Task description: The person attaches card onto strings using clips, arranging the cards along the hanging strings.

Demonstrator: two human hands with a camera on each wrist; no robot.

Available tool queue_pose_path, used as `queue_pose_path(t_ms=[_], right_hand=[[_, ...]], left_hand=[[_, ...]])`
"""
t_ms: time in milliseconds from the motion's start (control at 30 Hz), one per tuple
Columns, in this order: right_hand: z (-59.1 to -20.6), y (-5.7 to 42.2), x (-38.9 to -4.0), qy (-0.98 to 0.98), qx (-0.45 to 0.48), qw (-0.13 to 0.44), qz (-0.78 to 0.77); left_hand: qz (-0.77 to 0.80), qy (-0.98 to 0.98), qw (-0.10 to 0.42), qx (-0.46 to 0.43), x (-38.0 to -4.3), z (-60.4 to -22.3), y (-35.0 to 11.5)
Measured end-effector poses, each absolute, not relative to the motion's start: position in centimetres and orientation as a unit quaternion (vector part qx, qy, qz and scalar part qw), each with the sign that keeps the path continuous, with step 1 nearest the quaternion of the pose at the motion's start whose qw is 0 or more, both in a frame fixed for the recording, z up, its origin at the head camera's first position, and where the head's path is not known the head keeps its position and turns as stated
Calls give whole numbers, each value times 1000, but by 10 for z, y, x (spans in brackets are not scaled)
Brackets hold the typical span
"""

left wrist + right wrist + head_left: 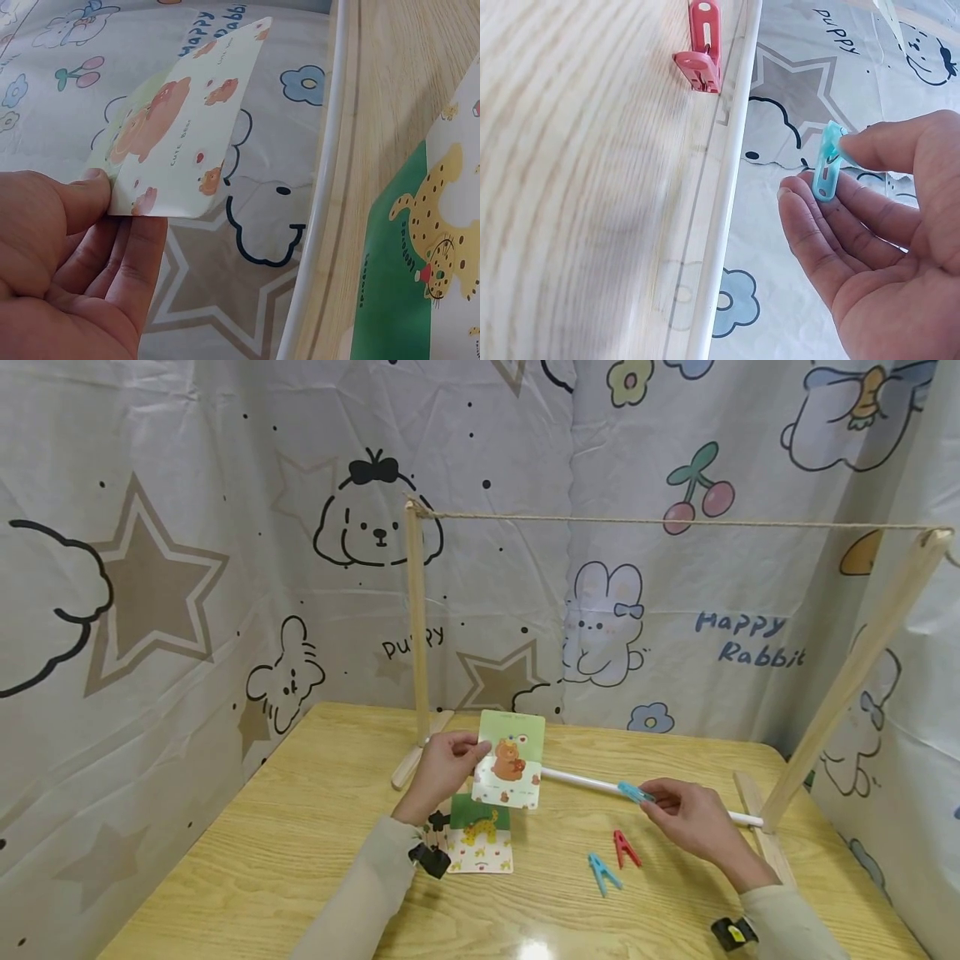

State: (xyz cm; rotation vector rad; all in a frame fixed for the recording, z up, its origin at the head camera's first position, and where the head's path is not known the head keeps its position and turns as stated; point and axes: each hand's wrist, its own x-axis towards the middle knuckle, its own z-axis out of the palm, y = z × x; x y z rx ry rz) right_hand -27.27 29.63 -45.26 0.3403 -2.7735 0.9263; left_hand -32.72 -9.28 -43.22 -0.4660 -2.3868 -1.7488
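Note:
My left hand (447,768) pinches a card with a brown bear (508,760) by its left edge, thumb on the printed face. The bear card is held upright above the table; its lower edge overlaps a leopard card (480,847) lying on the table in the head view. Between the thumb and fingers of my right hand (693,827) is a light blue clothespin (827,161), off the table. Below and left of that hand, a red clothespin (626,849) and another blue clothespin (604,873) lie on the wood.
A string (637,520) runs between a left wooden post (416,627) and a right wooden post (855,685). Low behind the hands, a white rod (581,781) spans the frame. Another card, pinkish with a dark figure (438,827), lies partly hidden by the left wrist. Printed curtains surround the table.

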Motion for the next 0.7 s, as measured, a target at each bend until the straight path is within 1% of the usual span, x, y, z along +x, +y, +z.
queue_pose_path(t_ms=[133,400,700], right_hand=[[-452,295,-272,-937,116,97,316],[-450,294,-271,-934,116,100,322],[-449,292,-270,-933,119,109,321]], left_hand=[[-578,-796,85,-158,-327,-432,-94],[-593,-788,84,-143,-327,-430,-93],[-601,-780,101,-140,-325,-424,-93]])
